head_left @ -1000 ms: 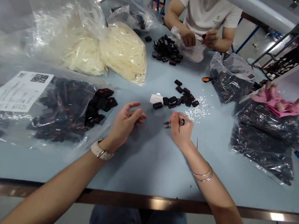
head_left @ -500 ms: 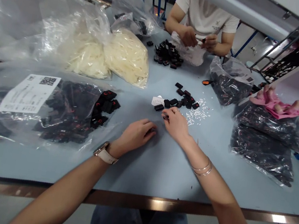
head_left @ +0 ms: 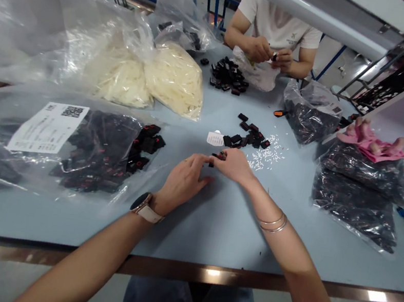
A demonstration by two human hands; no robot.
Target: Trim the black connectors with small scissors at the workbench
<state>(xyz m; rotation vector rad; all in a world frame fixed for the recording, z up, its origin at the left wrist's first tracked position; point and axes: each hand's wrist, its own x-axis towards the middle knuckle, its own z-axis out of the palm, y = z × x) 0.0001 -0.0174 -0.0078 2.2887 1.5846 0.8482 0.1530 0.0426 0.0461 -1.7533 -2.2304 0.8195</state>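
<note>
My left hand (head_left: 183, 181) and my right hand (head_left: 235, 166) meet over the blue table (head_left: 212, 225), fingertips together around a small black part with a red mark (head_left: 218, 156). My right hand pinches that part; my left hand's fingers curl against it from the left. Just beyond them lies a small heap of black parts (head_left: 248, 134), a white tag (head_left: 215, 138) and a scatter of tiny white pieces (head_left: 269, 153). The tweezers seen earlier are not visible.
A clear bag of black parts with a white label (head_left: 81, 148) lies left. Bags of cream parts (head_left: 173, 78) sit behind it. More bags of black parts (head_left: 357, 199) and pink gloves (head_left: 371, 142) lie right. A person (head_left: 276, 29) works opposite beside another black heap (head_left: 226, 76).
My right hand moved forward and left to the near edge of the black heap and took a part. My left hand swung right to meet it. The view shifted slightly.
</note>
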